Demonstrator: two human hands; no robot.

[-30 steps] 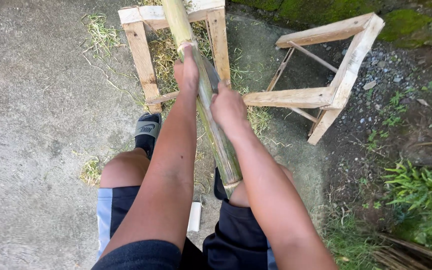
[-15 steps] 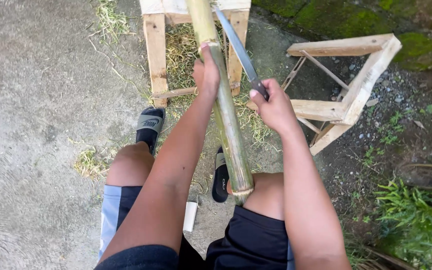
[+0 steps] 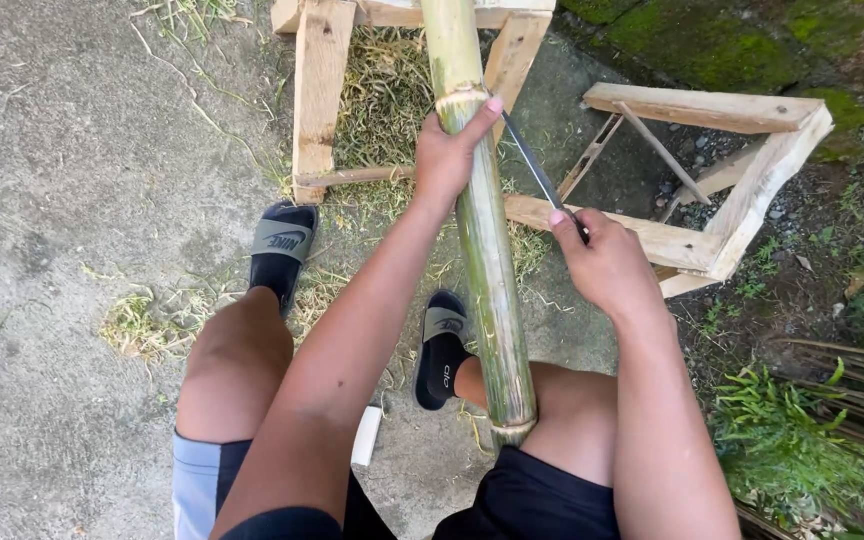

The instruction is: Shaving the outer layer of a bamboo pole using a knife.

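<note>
On the concrete floor (image 3: 62, 180) at far left, bare grey paving with scattered dry grass clippings (image 3: 137, 322). Next, a dark slide sandal (image 3: 282, 250) on one foot, toe toward the wooden frame (image 3: 314, 100), whose pale legs stand at the top edge over a heap of straw-coloured shavings. Left hand (image 3: 449, 152): fingers wrapped round the bamboo pole (image 3: 487, 270) just below a node ring, thumb lying up along the stem. Bamboo pole: green, mottled, slanting from the top edge down across the frame, its cut lower end resting on the person's right thigh. A second dark sandal (image 3: 440, 345) sits just left of the pole's lower part; a small white block (image 3: 366, 436) lies on the floor near it. Knife (image 3: 537, 172): thin dark blade, tip near the pole beside the left thumb. Right hand (image 3: 607, 265): closed tight on the knife handle. Second wooden frame (image 3: 727, 175) tipped on its side behind it; mossy ground and green plants (image 3: 802, 440) at far right.
</note>
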